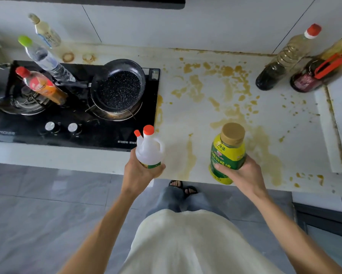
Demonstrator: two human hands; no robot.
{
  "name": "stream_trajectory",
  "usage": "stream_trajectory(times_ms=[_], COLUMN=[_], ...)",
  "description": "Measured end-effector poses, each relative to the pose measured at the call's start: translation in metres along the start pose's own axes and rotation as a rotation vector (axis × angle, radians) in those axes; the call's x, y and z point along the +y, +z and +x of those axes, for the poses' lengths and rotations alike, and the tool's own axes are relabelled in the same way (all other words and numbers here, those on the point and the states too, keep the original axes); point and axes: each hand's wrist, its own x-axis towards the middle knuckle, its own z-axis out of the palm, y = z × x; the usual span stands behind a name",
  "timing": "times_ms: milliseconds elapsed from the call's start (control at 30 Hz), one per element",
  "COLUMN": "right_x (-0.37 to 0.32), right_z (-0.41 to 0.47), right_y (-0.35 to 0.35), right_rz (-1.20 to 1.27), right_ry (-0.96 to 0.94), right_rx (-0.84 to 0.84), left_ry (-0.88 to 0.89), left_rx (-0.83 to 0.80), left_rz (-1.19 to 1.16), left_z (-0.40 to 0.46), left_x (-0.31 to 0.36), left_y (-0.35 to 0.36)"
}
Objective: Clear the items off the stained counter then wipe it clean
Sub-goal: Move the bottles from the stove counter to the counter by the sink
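At the near edge of the counter, the left hand grips the base of a clear two-spouted bottle with red caps, fingers curled round it, held above the counter edge beside the stove. The right hand grips a yellow-green oil bottle with a tan cap, fingers wrapped round its lower body, tilted over the counter's front edge. Brown stains spread across the white surface from front to rear wall. To the left, a black gas hob carries a speckled frying pan on its right burner, a red-capped drink bottle and a green-capped water bottle. Behind the hob stands a pale bottle. At far right stand a dark sauce bottle and an orange-handled oil jug.
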Motion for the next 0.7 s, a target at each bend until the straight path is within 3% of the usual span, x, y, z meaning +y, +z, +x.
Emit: stream_trajectory(times_ms=[367, 700], right_x=[-0.009, -0.087], right_z=[0.014, -0.011], right_y=[0.011, 0.118], right_rz=[-0.190, -0.271], right_ry=[-0.139, -0.372], right_rx=[-0.288, -0.641], left_ry=[-0.271, -0.670], left_rx=[0.256, 0.569], left_rz=[-0.167, -0.350], left_z=[-0.114, -0.274], left_x=[-0.072, -0.172], left_y=[0.005, 0.026])
